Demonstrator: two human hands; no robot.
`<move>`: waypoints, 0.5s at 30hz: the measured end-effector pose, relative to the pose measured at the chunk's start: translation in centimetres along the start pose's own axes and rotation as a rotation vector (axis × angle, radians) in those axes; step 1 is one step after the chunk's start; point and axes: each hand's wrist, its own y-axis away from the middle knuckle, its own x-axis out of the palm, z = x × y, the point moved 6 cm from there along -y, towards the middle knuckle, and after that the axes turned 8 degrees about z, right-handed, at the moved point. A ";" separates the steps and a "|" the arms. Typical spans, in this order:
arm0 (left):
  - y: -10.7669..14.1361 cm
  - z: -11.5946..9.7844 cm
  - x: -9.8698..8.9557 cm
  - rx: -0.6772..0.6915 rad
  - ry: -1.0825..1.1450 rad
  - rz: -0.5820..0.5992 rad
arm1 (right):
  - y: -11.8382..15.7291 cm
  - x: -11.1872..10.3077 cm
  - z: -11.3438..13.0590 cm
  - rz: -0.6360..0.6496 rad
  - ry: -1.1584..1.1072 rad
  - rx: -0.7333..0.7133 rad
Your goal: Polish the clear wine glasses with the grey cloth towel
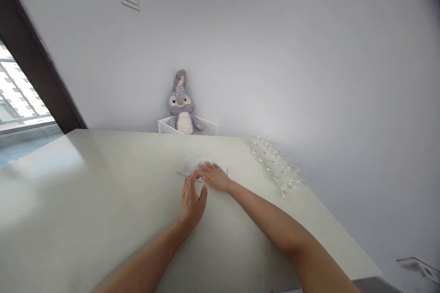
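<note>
A thin white cloth lies spread on the pale table, a little beyond the middle. My right hand rests flat on the cloth with its fingers stretched out to the left. Just in front of the cloth's near edge is my left hand, its thumb apart from the curved fingers and nothing in its grasp. The left fingertips come close to the right ones; whether they touch them or the cloth I cannot tell.
Several stemmed glasses stand in rows along the table's right edge by the wall. Past the far edge, a grey plush toy sits in a white perforated basket. A dark door frame rises at the left.
</note>
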 end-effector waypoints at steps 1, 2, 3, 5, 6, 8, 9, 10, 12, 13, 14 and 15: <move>0.0 -0.3 -0.2 0.022 0.000 -0.009 | 1.0 0.2 2.0 -0.026 -0.004 -0.072; 0.0 -0.6 -0.4 0.037 0.004 -0.015 | 2.2 0.3 4.1 -0.062 -0.010 -0.143; -0.1 -0.8 -0.6 0.042 0.009 -0.020 | 3.4 0.4 6.0 -0.101 -0.017 -0.213; -0.3 -1.2 -1.2 0.042 0.018 -0.039 | 5.7 0.5 9.5 -0.158 -0.035 -0.325; -0.4 -1.5 -1.6 0.044 0.018 -0.054 | 6.7 0.7 10.9 -0.162 -0.041 -0.371; -0.6 -2.4 -2.2 0.079 0.021 -0.083 | 8.6 1.0 13.5 -0.140 -0.049 -0.445; -0.7 -3.0 -2.4 0.110 0.024 -0.089 | 9.5 1.1 14.5 -0.124 -0.052 -0.473; -0.7 -3.7 -2.5 0.143 0.028 -0.091 | 10.2 1.2 15.4 -0.112 -0.055 -0.499; -0.8 -5.0 -2.6 0.194 0.043 -0.082 | 11.5 1.3 16.9 -0.099 -0.058 -0.536; -0.8 -5.6 -2.5 0.210 0.052 -0.073 | 11.9 1.4 17.4 -0.092 -0.057 -0.551; -0.9 -6.2 -2.5 0.224 0.059 -0.066 | 12.2 1.5 17.8 -0.079 -0.058 -0.560; -0.9 -6.8 -2.5 0.236 0.066 -0.056 | 12.3 1.7 18.0 -0.065 -0.059 -0.560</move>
